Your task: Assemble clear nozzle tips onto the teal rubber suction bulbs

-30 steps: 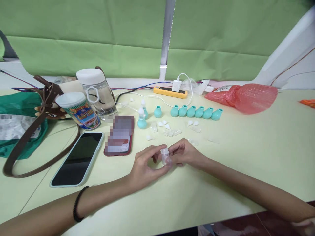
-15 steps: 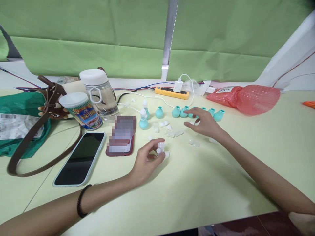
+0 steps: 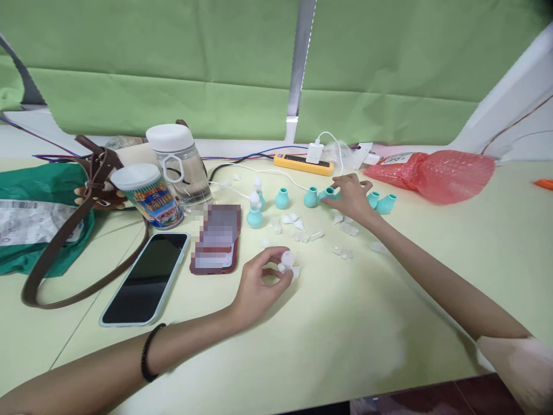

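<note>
My left hand (image 3: 262,283) is closed in a pinch around a small clear plastic piece (image 3: 288,259), with a whitish bit beside it near the thumb. My right hand (image 3: 352,199) reaches into the row of teal rubber bulbs, its thumb and fingers closed around one teal bulb (image 3: 329,192). Another teal bulb (image 3: 310,197) stands just left of that hand, and a tilted one (image 3: 386,203) is on its right. A single bulb (image 3: 282,198) stands apart. Two bulbs carry clear tips, the nearer being a tipped bulb (image 3: 254,212). Loose clear plastic pieces (image 3: 300,236) lie between my hands.
On the left are a black-screened phone (image 3: 146,279), a second phone (image 3: 217,239), a noodle cup (image 3: 151,199), a lidded bottle (image 3: 181,173), a brown strap (image 3: 47,259) and a green bag (image 3: 47,213). A yellow power strip (image 3: 302,163) and a red bubble-wrap bag (image 3: 453,176) are behind.
My right hand has moved onto the row of bulbs and closed around one. My left hand stays in place, with the clear piece turned so its round end faces up.
</note>
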Available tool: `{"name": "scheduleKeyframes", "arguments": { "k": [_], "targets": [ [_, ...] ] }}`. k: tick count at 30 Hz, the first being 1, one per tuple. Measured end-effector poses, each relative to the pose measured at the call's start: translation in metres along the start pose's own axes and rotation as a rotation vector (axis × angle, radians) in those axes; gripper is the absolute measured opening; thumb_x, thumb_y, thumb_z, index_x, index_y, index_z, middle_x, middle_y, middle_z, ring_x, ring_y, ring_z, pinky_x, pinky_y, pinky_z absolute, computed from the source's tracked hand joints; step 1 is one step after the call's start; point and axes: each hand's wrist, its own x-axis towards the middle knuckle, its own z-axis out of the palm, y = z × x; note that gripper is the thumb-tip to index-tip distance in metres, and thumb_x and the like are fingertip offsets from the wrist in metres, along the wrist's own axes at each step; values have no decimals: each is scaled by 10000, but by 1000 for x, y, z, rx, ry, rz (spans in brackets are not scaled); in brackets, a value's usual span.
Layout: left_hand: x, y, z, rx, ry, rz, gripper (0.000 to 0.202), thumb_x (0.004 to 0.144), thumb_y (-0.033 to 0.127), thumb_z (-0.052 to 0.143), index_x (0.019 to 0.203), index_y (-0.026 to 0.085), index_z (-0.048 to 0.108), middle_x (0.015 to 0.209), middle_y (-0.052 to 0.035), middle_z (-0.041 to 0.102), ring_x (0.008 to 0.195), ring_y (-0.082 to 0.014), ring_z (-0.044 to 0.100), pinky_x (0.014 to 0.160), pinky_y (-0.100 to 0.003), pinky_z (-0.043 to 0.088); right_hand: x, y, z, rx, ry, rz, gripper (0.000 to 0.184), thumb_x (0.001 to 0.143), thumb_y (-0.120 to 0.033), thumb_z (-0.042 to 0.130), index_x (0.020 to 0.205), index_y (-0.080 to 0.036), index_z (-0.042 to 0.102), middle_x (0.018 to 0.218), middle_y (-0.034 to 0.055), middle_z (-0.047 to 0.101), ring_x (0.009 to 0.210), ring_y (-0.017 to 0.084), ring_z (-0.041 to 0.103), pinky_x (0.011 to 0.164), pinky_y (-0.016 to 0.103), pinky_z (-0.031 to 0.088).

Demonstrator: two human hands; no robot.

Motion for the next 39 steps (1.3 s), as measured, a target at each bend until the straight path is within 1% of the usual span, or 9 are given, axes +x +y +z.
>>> {"name": "scheduleKeyframes", "arguments": {
  "k": [3, 5, 9, 14, 18, 25, 31, 36, 39],
  "targets": [
    [1, 0, -1, -6, -7, 19, 261, 752, 173, 514, 1012, 189, 498, 898, -32, 514, 814, -130, 491, 686, -240, 466, -12, -9, -19, 251, 236, -12, 215, 632, -320, 592, 771, -182, 501, 1025, 99, 562, 978, 271, 484, 840, 500, 274],
    [1, 0, -2, 7, -14, 56, 269, 772, 195, 498, 1040, 191, 496, 893, -38, 486, 821, -135, 476, 697, -250, 459, -30, -21, -34, 468, 288, -98, 231, 635, -294, 598, 796, -205, 459, 1088, 100, 531, 1009, 249, 486, 810, 430, 365],
    [1, 6, -5, 91, -18, 137, 296, 828, 230, 404, 1116, 200, 466, 852, -41, 436, 781, -133, 447, 669, -251, 427, -80, -53, -53, 842, -27, -220, 276, 669, -241, 580, 874, -221, 397, 1040, 81, 563, 891, 198, 559, 649, 319, 466],
    [-3, 14, -7, -6, -93, 58, 239, 849, 264, 350, 1079, 237, 407, 662, 27, 403, 543, -85, 360, 487, -201, 315, -122, -74, -53, 717, -194, -401, 292, 703, -212, 532, 980, -194, 443, 868, 54, 562, 782, 163, 529, 661, 296, 431],
    [-6, 10, -6, -205, -101, -37, 38, 832, 225, 357, 867, 229, 345, 548, 76, 323, 453, -63, 256, 426, -186, 213, -131, -78, -52, 741, -311, -469, 267, 715, -203, 503, 969, -193, 424, 788, 22, 521, 641, 120, 469, 578, 258, 390],
    [-3, 13, -6, -277, -68, -131, 106, 752, 109, 343, 720, 209, 326, 439, 101, 275, 389, -49, 220, 385, -173, 156, -144, -88, -57, 857, -503, -263, 216, 746, -258, 496, 935, -204, 408, 717, -7, 477, 568, 96, 400, 499, 220, 334],
    [-2, 16, -6, -218, -94, -137, 119, 712, 94, 347, 689, 205, 311, 430, 105, 241, 390, -49, 214, 386, -172, 153, -148, -93, -57, 1128, -670, -13, 166, 770, -334, 488, 837, -196, 426, 607, -41, 387, 509, 68, 320, 453, 195, 282],
    [-2, 14, -8, -9, -138, -46, 106, 732, 100, 319, 704, 202, 311, 454, 96, 245, 425, -64, 227, 415, -186, 179, -152, -97, -52, 1359, -880, 197, 206, 792, -392, 443, 830, -200, 377, 571, -58, 373, 449, 46, 278, 405, 177, 229],
    [-2, 13, -8, 123, -127, 37, 116, 734, 87, 307, 712, 201, 302, 437, 101, 211, 423, -71, 202, 423, -196, 176, -155, -100, -53, 1265, -814, 138, 191, 784, -372, 454, 827, -202, 378, 597, -52, 372, 480, 56, 296, 429, 185, 263]
  ]
}}
